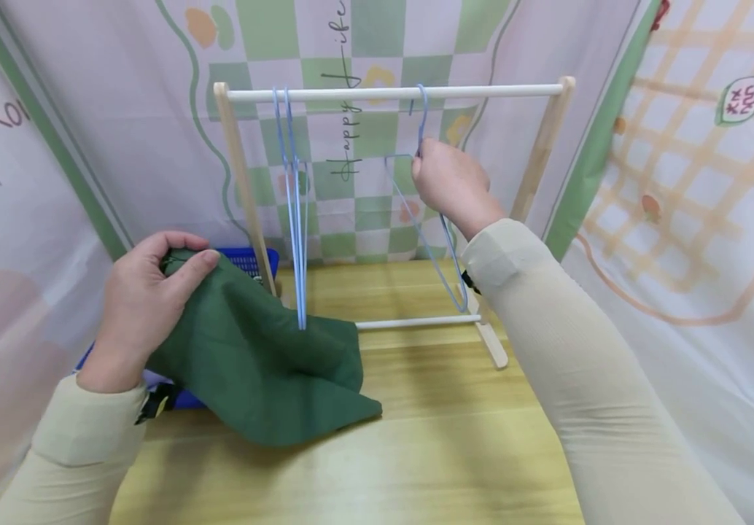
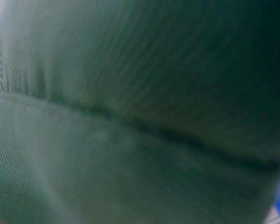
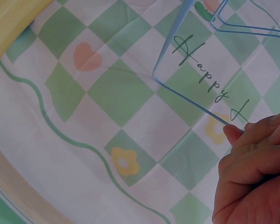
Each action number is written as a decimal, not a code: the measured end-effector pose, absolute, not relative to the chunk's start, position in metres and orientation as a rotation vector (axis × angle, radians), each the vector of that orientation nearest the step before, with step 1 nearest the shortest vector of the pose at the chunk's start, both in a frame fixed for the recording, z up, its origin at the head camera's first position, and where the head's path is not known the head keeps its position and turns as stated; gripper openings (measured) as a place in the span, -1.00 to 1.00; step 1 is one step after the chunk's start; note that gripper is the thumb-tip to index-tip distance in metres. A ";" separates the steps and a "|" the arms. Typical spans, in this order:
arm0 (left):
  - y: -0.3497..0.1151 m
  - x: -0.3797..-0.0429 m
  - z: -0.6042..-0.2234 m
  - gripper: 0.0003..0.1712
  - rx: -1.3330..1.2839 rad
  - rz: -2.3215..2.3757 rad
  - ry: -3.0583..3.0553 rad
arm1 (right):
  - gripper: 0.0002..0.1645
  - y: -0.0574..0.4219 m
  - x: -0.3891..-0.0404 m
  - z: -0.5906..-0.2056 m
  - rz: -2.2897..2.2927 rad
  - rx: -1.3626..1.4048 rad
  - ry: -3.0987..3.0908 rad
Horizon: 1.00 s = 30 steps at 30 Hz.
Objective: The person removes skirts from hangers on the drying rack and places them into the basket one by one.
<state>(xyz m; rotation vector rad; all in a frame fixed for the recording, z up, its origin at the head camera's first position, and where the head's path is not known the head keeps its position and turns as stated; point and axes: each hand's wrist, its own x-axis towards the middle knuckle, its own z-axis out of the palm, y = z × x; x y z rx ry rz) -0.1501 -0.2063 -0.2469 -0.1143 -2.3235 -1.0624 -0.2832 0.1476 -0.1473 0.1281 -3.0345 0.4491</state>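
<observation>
My left hand (image 1: 144, 299) pinches a dark green cloth (image 1: 272, 379) by its upper edge, thumb on top. The cloth drapes down to the right over the table and fills the left wrist view, where a stitched seam crosses it. At the rack, my right hand (image 1: 452, 179) grips a blue wire hanger (image 1: 424, 109) just below its hook, which is at the top rail (image 1: 351, 94). In the right wrist view the curled fingers hold one sloping arm of this hanger (image 3: 191, 100). The fingers' far side is hidden in the head view.
More blue hangers (image 1: 300, 248) hang close together at the rail's left. The rack has wooden side posts (image 1: 541, 160) and a low white bar (image 1: 416, 321). Behind the cloth, a blue basket (image 1: 255, 257) is partly hidden. Printed curtains (image 1: 377, 219) enclose the wooden table (image 1: 456, 467).
</observation>
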 end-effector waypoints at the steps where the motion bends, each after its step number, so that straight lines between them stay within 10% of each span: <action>1: -0.207 -0.150 -0.246 -0.64 -0.121 -1.049 -2.330 | -0.48 0.147 -0.283 -0.148 0.449 0.131 -3.034; 30: -0.218 -0.145 -0.207 -0.49 -0.478 -0.647 -2.735 | -0.48 0.147 -0.283 -0.148 0.470 0.112 -3.038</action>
